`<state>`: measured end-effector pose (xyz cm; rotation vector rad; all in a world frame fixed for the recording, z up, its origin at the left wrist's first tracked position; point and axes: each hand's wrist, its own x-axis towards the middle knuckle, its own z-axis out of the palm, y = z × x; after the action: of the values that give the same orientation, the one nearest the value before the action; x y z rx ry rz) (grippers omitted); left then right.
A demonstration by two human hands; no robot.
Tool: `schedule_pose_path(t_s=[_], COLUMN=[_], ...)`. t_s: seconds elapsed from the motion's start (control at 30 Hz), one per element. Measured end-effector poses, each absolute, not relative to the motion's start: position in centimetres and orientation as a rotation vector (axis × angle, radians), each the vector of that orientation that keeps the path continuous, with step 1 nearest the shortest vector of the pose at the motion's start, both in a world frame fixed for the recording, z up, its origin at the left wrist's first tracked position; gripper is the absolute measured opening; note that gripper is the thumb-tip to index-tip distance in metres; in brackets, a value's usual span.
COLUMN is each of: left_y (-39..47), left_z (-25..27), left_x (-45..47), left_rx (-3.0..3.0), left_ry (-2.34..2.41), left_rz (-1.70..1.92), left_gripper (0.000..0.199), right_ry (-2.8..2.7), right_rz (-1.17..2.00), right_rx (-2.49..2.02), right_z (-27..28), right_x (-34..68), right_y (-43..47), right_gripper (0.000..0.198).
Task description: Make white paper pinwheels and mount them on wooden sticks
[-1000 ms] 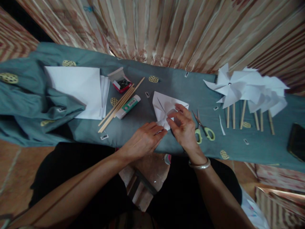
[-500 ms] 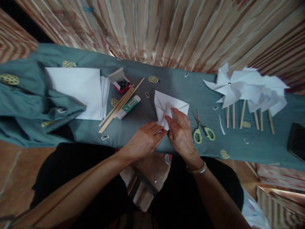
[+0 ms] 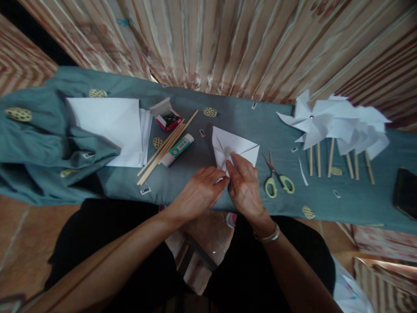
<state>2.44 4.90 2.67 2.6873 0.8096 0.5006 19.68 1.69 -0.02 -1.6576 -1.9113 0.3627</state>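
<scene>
A white paper square (image 3: 241, 141) with cut slits running in from its corners lies in front of me at the middle of the table. My left hand (image 3: 202, 190) is closed on its near edge, fingers pinched around a corner of the paper. From the right, my right hand (image 3: 245, 187) bends over the same sheet, with its fingertips pressed close together on the paper near its centre. The part under the fingers is hidden. Just right of that hand are scissors (image 3: 276, 176) with green handles, blades slightly apart and pointing away from me.
To the left lie wooden sticks (image 3: 163, 153), a glue stick (image 3: 177, 150), an opened red box (image 3: 167, 119) of small dark items and a stack of white paper (image 3: 110, 126). Several paper pinwheels (image 3: 317, 124) on sticks lie at the right, beyond a thin paper strip (image 3: 303, 172). A dark phone-like object (image 3: 405, 193) rests far right.
My right fingers have moved down and closed in over the paper near my left fingertips. The left hand keeps its hold at the near edge. The view has shifted slightly.
</scene>
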Motion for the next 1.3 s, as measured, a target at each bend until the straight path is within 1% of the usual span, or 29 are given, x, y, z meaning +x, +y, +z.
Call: schedule_pose_path(t_s=[0.17, 0.27, 0.4, 0.57, 0.73, 0.97, 1.1, 1.2, 1.23, 1.3], left_y=[5.1, 5.3, 5.4, 6.1, 7.4, 8.6, 8.5, 7.7, 7.3, 6.4], left_z=[2.3, 2.2, 2.2, 2.1, 2.0, 2.5, 2.8, 2.9, 2.9, 2.9], left_x=[2.5, 2.4, 2.2, 1.7, 0.7, -0.6, -0.5, 0.4, 0.8, 1.7], left_rx=[2.733, 2.729, 2.732, 2.761, 2.748, 2.679, 2.646, 2.65, 2.664, 2.697], left_ry=[0.813, 0.81, 0.812, 0.829, 0.93, 1.028, 1.062, 1.007, 0.955, 0.838], left_rz=[0.564, 0.575, 0.565, 0.585, 0.645, 0.695, 0.747, 0.81, 0.809, 0.743], left_gripper=[0.02, 0.02, 0.02, 0.023, 0.027, 0.028, 0.033, 0.027, 0.023, 0.021], right_ry=[-1.875, -1.824, -1.767, -1.795, -1.734, -1.594, -1.596, -1.662, -1.711, -1.83], right_rz=[0.346, 0.254, 0.164, 0.19, 0.181, 0.333, 0.374, 0.357, 0.347, 0.326], right_rx=[-1.669, -1.688, -1.766, -1.82, -1.84, -1.9, -1.92, -1.917, -1.899, -1.86], right_z=[1.5, 2.3, 1.8, 1.0, 1.7, 2.2, 2.5, 2.7, 2.7, 2.6], right_x=[21.0, 22.6, 24.7, 25.8, 26.2, 26.5, 26.3, 26.4, 26.7, 27.5], right_y=[1.8, 2.7, 4.4, 5.4, 5.4, 5.4, 5.4, 5.1, 4.9, 4.2], right_gripper=[0.046, 0.044, 0.043, 0.042, 0.038, 0.039, 0.037, 0.04, 0.041, 0.045])
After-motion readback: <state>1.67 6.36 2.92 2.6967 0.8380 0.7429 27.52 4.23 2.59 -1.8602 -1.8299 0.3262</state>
